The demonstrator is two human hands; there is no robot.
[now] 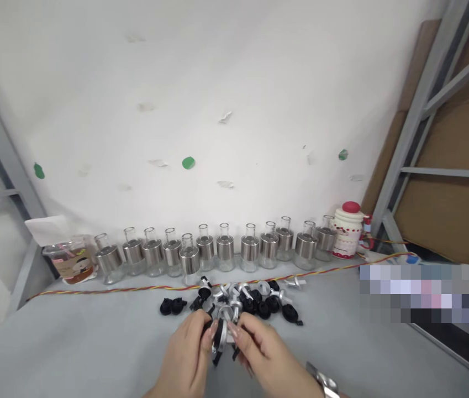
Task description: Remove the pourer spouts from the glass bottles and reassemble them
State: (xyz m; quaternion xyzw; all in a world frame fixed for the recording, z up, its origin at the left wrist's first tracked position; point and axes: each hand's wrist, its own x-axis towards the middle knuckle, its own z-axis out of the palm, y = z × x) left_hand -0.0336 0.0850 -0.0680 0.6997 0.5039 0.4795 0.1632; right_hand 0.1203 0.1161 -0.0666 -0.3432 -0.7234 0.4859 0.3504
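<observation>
Near the front of the grey table, my left hand (191, 349) is closed around the black side of a round black-and-silver bottle cap (220, 336). The fingers of my right hand (261, 345) pinch the cap's silver side, so both hands meet on it. Black pieces stick out below the fingers; I cannot tell whether they belong to this cap. Just beyond my hands lies a loose pile of silver cap parts (234, 290) and black cap parts (264, 309), and two black ones (172, 305) sit apart to the left.
Along the wall stands a row of several glass bottles (190, 260) with metal bands. A red-yellow twisted cord (135, 289) runs before them. A drink cup (72, 262) is at left, a red-lidded jar (348, 232) at right. Grey metal frames (408, 127) flank the table.
</observation>
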